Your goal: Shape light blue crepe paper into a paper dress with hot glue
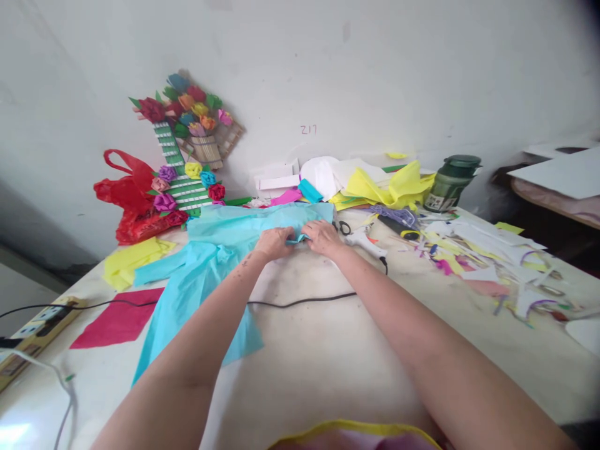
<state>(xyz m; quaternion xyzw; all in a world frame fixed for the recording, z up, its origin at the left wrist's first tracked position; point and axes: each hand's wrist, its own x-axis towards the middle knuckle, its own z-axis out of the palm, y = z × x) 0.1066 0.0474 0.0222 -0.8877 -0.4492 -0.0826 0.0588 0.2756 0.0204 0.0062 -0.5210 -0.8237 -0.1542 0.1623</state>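
Note:
Light blue crepe paper (201,275) spreads over the left and middle of the table in several crumpled pieces. At its front edge my left hand (275,242) and my right hand (322,236) are side by side, a small gap between them. Both have their fingers curled and closed on the paper, where a narrow folded strip shows between them. Just right of my right hand lie the black handles of scissors (345,228) and a white glue gun (368,241).
Paper flowers in a woven holder (206,151), a red plastic bag (129,194) and yellow paper (134,262) are at the left. A power strip (40,331) sits at the left edge; a black cable (300,302) crosses the table. At right stand a green bottle (452,184) and paper scraps (492,256).

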